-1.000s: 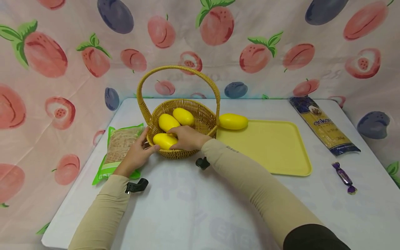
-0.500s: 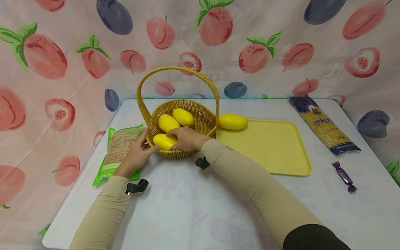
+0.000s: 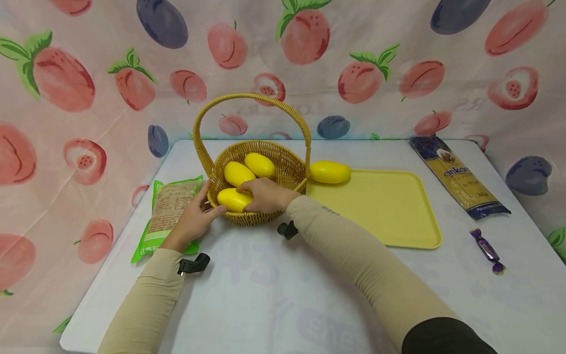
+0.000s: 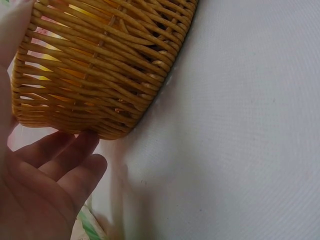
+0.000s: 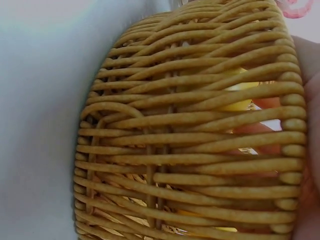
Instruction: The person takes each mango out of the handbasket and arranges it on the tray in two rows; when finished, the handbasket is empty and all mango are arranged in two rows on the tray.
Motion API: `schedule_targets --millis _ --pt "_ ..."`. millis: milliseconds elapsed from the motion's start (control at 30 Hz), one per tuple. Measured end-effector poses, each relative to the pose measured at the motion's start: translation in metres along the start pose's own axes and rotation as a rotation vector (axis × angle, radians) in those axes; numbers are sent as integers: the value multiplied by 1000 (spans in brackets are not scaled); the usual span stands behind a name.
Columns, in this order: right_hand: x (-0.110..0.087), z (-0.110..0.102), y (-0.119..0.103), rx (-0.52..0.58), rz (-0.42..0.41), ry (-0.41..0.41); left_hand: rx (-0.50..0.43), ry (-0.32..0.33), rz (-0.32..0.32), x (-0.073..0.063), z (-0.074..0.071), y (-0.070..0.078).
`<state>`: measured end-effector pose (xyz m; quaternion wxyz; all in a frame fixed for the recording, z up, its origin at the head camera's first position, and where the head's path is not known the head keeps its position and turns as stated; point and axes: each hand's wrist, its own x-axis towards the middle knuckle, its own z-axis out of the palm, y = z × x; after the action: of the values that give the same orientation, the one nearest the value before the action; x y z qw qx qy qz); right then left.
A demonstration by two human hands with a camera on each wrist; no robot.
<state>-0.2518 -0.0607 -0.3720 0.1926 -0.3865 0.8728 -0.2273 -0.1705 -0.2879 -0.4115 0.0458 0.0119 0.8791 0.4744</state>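
Observation:
A wicker basket (image 3: 289, 167) with a tall arched handle stands left of centre in the head view, holding a front mango (image 3: 233, 199) and two other yellow mangoes (image 3: 239, 173) behind it. My right hand (image 3: 268, 195) reaches over the near rim and grips the front mango; in the right wrist view the weave mostly hides those fingers. At the left side, my left hand (image 3: 194, 220) holds the basket, thumb by the rim. In the left wrist view, its fingers (image 4: 82, 172) touch the outside of the wicker wall. Another mango (image 3: 330, 172) lies right of the basket at the tray's corner.
A pale yellow tray (image 3: 376, 211) lies right of the basket. Beyond it are a blue-and-gold packet (image 3: 460, 177) and a purple wrapped candy (image 3: 487, 250). A green-edged bag (image 3: 170, 209) of brownish contents lies beside the left hand. A fruit-print cloth hangs behind the white table.
My right hand and the front mango have shifted very slightly, a touch to the right. The left hand and the basket look the same.

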Motion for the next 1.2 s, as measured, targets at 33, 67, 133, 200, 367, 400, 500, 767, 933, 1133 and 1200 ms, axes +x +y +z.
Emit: schedule_targets --millis 33,67,133,200,367,400,500,767,933,1133,1200 --pt "0 -1 0 4 0 1 -2 -1 2 0 0 0" --pt "-1 -1 0 8 -1 1 -4 -1 5 0 0 0" --pt "-2 -3 1 21 1 0 -10 -4 8 -1 -1 1" --pt "-3 -4 1 32 1 1 -15 -8 5 -1 -1 1" --pt "-8 -9 4 44 -3 7 -17 -14 -2 -1 -1 2" --pt "-10 -10 4 47 -2 9 -16 -13 -4 -1 -1 2" --pt "-14 -14 6 44 7 19 -7 -11 -11 0 0 1" --pt "-24 -23 10 49 3 53 -4 -5 -19 0 -1 2" --pt "-30 -28 11 60 -4 60 6 -10 -19 0 -1 3" --pt "-38 -36 11 25 -19 90 14 -6 -25 0 0 3" --pt "-40 -39 11 16 -26 97 17 -2 -28 0 0 4"
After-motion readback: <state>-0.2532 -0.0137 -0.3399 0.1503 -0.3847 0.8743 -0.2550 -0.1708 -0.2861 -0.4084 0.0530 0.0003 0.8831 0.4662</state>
